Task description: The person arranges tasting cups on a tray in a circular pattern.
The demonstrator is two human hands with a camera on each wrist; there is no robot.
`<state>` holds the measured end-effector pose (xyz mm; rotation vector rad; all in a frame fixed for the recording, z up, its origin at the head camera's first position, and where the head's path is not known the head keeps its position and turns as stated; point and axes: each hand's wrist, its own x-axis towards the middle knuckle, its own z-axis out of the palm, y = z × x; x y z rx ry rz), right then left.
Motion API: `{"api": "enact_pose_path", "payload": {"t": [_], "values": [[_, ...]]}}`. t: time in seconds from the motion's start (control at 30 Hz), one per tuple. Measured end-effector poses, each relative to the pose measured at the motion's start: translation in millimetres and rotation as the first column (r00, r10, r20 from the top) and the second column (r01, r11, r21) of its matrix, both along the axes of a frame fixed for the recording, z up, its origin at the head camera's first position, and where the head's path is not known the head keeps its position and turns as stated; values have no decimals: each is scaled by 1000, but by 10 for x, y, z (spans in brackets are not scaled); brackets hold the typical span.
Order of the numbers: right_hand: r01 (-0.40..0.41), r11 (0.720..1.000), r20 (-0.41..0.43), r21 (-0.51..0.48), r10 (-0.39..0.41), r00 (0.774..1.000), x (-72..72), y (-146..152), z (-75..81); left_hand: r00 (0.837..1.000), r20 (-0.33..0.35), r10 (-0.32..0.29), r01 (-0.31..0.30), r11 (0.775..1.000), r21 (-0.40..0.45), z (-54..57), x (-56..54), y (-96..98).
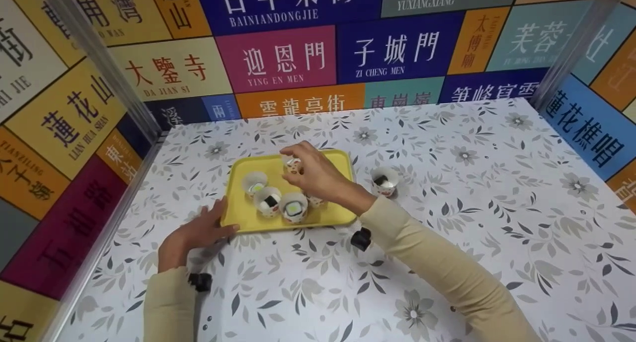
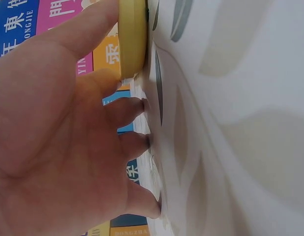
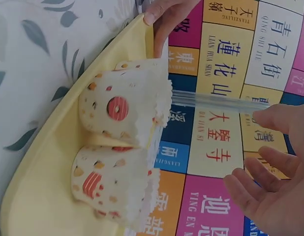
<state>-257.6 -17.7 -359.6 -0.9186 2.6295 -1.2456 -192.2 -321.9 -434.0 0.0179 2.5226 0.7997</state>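
Observation:
On the floral tabletop lies a yellow tray with several patterned paper cups. A front cup shows something white and green inside; the cup beside it shows white and black. My left hand holds the tray's near left corner between thumb and index finger, and its other fingers spread over the table in the left wrist view. Above the tray's back part is my right hand, beside another paper cup. In the right wrist view the right hand's fingers are apart and hold nothing.
A single paper cup with black and white contents stands on the table right of the tray. Panels with large printed characters wall the table at the back and both sides. A clear strip runs up the left corner.

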Motion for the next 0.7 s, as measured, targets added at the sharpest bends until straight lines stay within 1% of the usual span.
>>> {"api": "enact_pose_path", "payload": {"t": [0.1,0.23,0.33,0.43,0.57,0.7], "values": [[8,999,-2,-45,-8,1000,8,134,-23,1000,-4,-2,2,1000,-1,6,1,1],[47,996,-64,-80,-52,997,25,314,-45,1000,7,12,-11,1000,-16,19,-9,23],[79,994,-124,-75,-88,988,24,444,-75,1000,16,21,-21,999,-29,27,-14,40],[92,993,-160,-75,-103,982,15,564,-97,999,22,30,-30,999,-30,29,-13,37],[103,992,-186,-75,-115,976,0,714,-97,999,21,31,-31,999,-23,27,-4,19],[99,992,-195,-79,-112,974,-11,868,-108,999,34,38,-37,999,-21,11,3,9]]}}
